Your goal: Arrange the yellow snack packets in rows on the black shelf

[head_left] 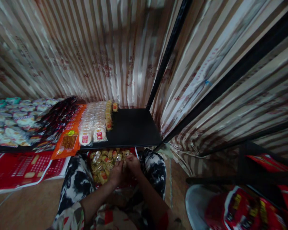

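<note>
My left hand and my right hand meet low in the head view, between my knees, over a red bag full of small yellow wrapped snacks. Both hands have their fingers curled together around a few of these small packets. Just beyond the hands is a low black shelf. On it stands a row of the same yellow snacks beside rows of white round packets.
Orange flat packs, dark red packs and white-green packets fill the shelf's left part. Red cartons lie on the floor at left. A black shelf post rises ahead. Red bags sit at lower right. Striped curtain behind.
</note>
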`<state>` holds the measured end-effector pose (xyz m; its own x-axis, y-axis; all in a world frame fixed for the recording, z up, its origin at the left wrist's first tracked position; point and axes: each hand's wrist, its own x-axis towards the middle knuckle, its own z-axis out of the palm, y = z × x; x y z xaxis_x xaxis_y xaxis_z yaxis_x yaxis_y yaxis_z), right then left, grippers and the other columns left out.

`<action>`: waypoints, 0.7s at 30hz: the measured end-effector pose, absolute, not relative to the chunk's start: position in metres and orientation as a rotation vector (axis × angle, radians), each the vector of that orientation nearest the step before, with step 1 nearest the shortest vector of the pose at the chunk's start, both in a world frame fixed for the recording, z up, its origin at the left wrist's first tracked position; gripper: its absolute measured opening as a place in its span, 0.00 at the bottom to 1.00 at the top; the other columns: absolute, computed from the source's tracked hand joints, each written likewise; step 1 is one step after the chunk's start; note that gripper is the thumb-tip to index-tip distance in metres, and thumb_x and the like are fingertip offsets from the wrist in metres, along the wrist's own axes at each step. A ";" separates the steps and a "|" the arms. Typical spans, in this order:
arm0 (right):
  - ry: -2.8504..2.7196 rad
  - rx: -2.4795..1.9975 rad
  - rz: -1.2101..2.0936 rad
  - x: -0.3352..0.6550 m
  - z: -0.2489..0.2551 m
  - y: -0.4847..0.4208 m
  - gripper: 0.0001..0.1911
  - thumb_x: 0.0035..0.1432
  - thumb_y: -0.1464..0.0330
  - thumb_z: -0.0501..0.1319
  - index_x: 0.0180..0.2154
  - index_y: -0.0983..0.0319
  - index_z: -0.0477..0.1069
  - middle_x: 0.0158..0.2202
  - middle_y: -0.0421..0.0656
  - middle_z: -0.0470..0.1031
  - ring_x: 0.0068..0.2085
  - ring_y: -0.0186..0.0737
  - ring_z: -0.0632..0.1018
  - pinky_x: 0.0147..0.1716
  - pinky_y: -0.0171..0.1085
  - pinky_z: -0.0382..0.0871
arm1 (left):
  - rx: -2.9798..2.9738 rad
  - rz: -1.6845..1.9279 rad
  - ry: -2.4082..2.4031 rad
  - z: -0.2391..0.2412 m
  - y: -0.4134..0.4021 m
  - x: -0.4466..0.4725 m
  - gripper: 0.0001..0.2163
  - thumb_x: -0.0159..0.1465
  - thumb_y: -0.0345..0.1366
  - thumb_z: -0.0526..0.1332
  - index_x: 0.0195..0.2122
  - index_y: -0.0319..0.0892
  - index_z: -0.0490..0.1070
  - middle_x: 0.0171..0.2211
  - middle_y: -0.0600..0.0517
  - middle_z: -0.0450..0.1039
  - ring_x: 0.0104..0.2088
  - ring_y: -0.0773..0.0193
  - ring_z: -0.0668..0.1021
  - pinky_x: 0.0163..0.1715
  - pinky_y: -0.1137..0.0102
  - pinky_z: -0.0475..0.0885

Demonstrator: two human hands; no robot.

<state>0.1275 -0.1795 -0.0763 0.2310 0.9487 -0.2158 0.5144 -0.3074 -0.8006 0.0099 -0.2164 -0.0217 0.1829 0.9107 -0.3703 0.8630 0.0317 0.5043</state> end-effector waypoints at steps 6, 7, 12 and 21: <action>-1.107 -1.670 1.212 0.129 -0.048 -0.178 0.04 0.46 0.65 0.58 0.26 0.59 0.66 0.20 0.36 0.71 0.22 0.35 0.74 0.22 0.33 0.70 | 1.809 0.459 1.680 -0.008 -0.220 0.008 0.14 0.60 0.33 0.51 0.47 0.40 0.63 0.48 0.45 0.66 0.45 0.62 0.72 0.46 0.69 0.66; -1.108 -1.626 1.244 0.129 -0.041 -0.178 0.05 0.46 0.65 0.58 0.27 0.59 0.65 0.20 0.35 0.71 0.22 0.34 0.74 0.22 0.32 0.70 | 1.796 0.515 1.672 -0.006 -0.219 0.006 0.14 0.58 0.31 0.51 0.46 0.40 0.63 0.47 0.45 0.67 0.45 0.62 0.72 0.47 0.68 0.66; -1.199 -1.457 1.343 0.135 -0.001 -0.173 0.08 0.50 0.64 0.57 0.32 0.60 0.68 0.22 0.35 0.69 0.21 0.30 0.72 0.20 0.29 0.67 | 1.569 0.794 1.544 0.018 -0.200 -0.012 0.15 0.53 0.33 0.51 0.41 0.39 0.68 0.42 0.47 0.72 0.44 0.60 0.73 0.47 0.65 0.66; -1.495 -1.421 1.290 0.140 0.034 -0.153 0.10 0.52 0.65 0.56 0.34 0.62 0.72 0.22 0.36 0.69 0.21 0.29 0.69 0.22 0.28 0.63 | 1.075 0.877 1.377 0.067 -0.182 -0.030 0.17 0.47 0.35 0.51 0.35 0.35 0.72 0.26 0.53 0.73 0.26 0.66 0.71 0.27 0.74 0.65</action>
<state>0.1397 -0.1529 0.0336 -0.1590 0.9766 -0.1449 0.2857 -0.0950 -0.9536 -0.0299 -0.1823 0.0672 0.0408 0.9486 -0.3139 0.1168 0.3075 0.9443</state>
